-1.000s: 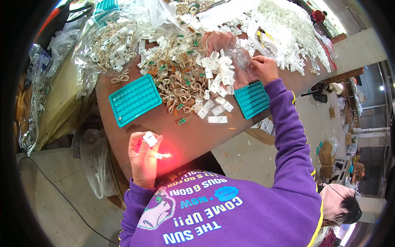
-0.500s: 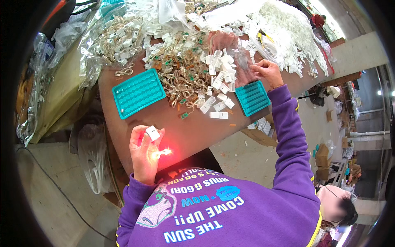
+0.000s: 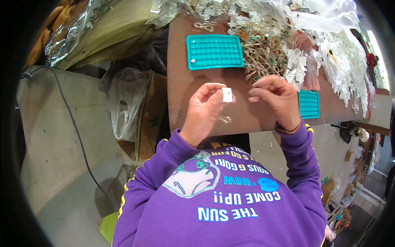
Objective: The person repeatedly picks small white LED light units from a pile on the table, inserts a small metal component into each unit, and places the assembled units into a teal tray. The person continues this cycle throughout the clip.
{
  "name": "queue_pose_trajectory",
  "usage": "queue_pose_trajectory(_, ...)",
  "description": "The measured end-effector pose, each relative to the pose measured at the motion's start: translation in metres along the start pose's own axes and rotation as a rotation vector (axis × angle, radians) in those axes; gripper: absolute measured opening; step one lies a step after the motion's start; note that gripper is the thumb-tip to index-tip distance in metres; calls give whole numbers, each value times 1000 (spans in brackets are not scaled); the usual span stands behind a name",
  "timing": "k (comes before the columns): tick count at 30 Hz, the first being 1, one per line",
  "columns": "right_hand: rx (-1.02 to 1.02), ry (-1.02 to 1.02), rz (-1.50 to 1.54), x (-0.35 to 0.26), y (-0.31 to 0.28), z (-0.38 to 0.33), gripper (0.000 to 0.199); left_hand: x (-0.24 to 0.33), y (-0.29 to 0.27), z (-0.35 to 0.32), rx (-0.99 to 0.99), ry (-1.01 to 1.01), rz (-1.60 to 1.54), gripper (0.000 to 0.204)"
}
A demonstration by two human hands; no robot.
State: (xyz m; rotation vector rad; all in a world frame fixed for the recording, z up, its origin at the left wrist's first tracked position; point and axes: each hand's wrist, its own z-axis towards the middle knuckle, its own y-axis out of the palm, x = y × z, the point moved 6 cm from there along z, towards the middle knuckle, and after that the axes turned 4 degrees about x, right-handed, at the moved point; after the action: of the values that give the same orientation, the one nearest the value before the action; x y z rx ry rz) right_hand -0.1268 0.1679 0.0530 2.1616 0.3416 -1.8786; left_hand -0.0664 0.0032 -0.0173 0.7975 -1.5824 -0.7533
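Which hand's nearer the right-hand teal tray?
Right. The right hand is just left of the right-hand teal tray; the left hand, holding a small white box, is well farther left.

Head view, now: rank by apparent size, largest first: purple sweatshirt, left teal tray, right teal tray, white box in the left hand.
1. Purple sweatshirt
2. Left teal tray
3. Right teal tray, visible part; the right hand may cover some
4. White box in the left hand

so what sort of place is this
Probably a small assembly workshop, judging by the heap of tangled wires, the pile of small white pieces and the two teal trays laid out together.
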Motion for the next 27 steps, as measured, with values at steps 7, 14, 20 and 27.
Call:
queue_pose_trajectory(7, -54, -204, -400, -22, 45, 7, 8, -1, -3, 2, 49, -32, -66, 25)
queue_pose_trajectory(14, -60, -593, -749, -43, 55, 0, 18, -2, -1, 3, 11, -47, -29, 28)
queue_pose_trajectory(20, -77, -591, -934, -44, 63, -2, 22, 0, 2, 3, 11, -53, 6, 27)
queue_pose_trajectory(27, -329, -703, -1172, -51, 75, -6, 26, -3, 2, 1, 100, -67, 109, 21)
